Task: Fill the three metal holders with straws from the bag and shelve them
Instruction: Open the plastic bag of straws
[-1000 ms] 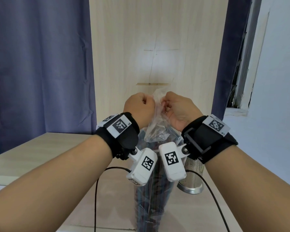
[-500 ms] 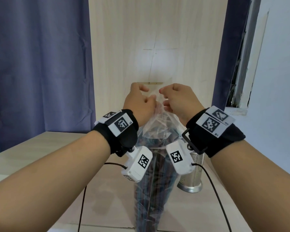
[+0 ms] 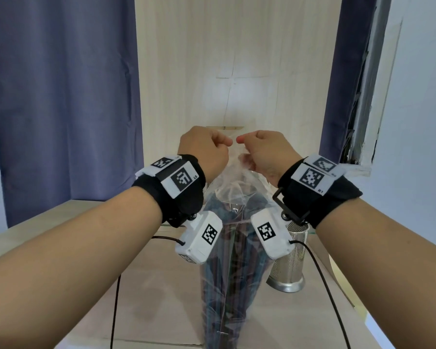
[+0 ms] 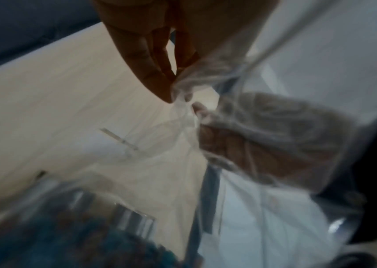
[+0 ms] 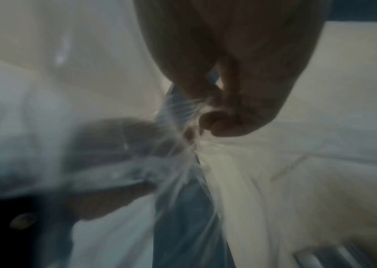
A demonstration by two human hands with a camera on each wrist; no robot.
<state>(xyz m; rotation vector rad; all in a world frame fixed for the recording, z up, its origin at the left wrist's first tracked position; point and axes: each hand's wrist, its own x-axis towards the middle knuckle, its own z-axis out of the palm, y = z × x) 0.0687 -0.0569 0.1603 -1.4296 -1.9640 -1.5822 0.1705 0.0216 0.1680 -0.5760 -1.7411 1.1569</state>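
Observation:
A tall clear plastic bag full of dark straws stands upright on the wooden table in front of me. Both hands are raised at its twisted top. My left hand pinches the plastic on the left side, and my right hand pinches it on the right, knuckles almost touching. One perforated metal holder stands on the table just right of the bag, partly hidden behind my right wrist camera. Both wrist views are blurred.
A pale wooden panel rises behind the table, with blue curtains on both sides. A white wall and window frame are at the right. Black cables hang from the wrist cameras over the table.
Both hands have risen with the top of the bag and drawn slightly apart, stretching the plastic between them. The bag and holder stay where they were.

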